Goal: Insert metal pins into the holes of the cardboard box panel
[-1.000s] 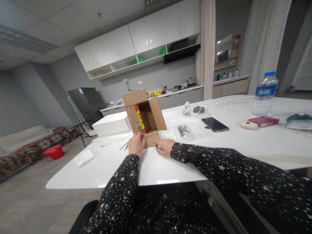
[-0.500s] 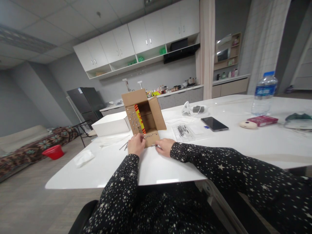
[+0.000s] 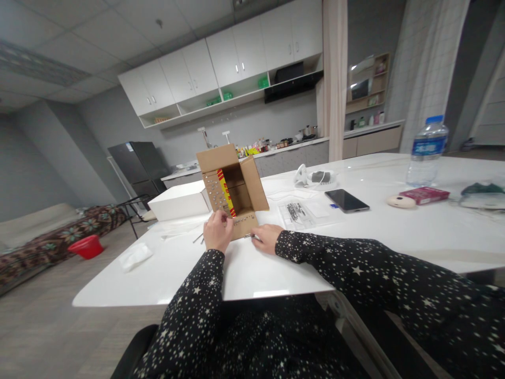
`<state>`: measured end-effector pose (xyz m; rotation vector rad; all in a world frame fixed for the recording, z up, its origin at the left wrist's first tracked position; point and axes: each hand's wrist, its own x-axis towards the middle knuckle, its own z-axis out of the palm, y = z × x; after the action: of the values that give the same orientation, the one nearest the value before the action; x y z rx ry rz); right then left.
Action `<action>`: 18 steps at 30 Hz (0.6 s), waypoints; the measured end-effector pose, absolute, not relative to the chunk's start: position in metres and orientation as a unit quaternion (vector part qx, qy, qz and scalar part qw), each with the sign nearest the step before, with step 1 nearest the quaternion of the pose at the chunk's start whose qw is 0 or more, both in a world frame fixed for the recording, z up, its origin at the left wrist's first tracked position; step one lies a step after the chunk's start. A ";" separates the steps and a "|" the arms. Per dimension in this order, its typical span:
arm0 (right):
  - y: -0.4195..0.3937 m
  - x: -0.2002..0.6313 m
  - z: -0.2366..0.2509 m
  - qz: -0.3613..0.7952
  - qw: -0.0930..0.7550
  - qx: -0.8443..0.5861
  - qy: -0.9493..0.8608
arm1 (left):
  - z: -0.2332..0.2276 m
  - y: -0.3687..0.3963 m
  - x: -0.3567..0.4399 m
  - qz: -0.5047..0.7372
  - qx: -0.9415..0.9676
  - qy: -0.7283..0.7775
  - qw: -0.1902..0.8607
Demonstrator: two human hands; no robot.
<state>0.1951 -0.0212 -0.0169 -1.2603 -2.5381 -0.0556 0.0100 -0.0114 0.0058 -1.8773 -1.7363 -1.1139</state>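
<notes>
Cardboard box (image 3: 232,187) lies on its side on the white table (image 3: 355,237), open end facing the person, flaps splayed; the left flap is studded with small metal pins or screws, with a red-yellow strip on its inner edge. Bottom flap lies flat on the table toward the person and also carries a row of small metal bits. Left hand (image 3: 217,233) is at the front-left corner of the box, fingers curled and pinched at the bottom flap's edge; too small to tell whether it grips a pin or just the cardboard. Right hand (image 3: 269,238) rests on the table just right of the bottom flap, fingers loosely bent, touching a thin metal piece (image 3: 250,236) lying there; actual hold can't be confirmed. A few loose nails (image 3: 199,238) lie on the table just left of the left hand. White box (image 3: 182,200) sits behind and left of the cardboard one, touching or nearly so. Clear bag of dark small parts (image 3: 296,211) is right of the box, phone (image 3: 346,200) further right, water bottle (image 3: 426,151) far right. Crumpled tissue (image 3: 135,255) is near the table's left edge.
</notes>
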 end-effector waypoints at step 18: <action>-0.024 0.195 -0.014 -0.004 0.154 -0.444 -0.883 | -0.001 -0.009 0.015 -0.361 -0.812 -0.456 0.046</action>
<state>0.1955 -0.0238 -0.0136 -1.2741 -2.5300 -0.0113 0.0146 -0.0088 -0.0006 -2.4796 -1.3929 -1.1019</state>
